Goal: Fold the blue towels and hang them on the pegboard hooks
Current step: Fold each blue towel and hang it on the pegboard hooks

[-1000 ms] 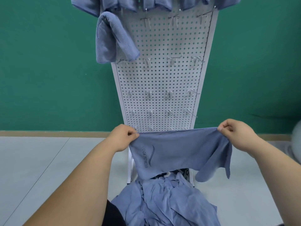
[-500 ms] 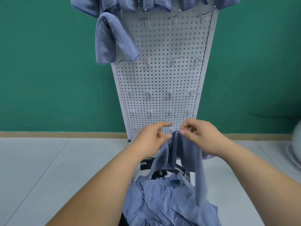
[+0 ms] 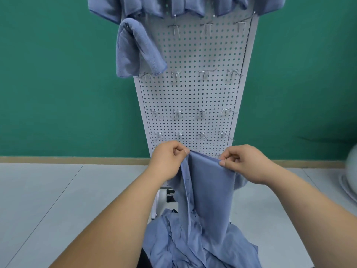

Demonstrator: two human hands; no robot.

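Both hands are pinching the top edge of one blue towel: left hand gripping the left corner, right hand gripping the right, fingers curled tight on the cloth, hands near each other and about level. The towel is hanging straight down from my fingers, long axis running 12 to 6, its tail dropping into the loose towel pile at 6 o'clock. The pegboard is standing dead ahead at 12, with bare hooks above my hands. A hung towel is sitting at 11. The nearest free upper hook is lying just right of it, so I'm judging the left hand closer.
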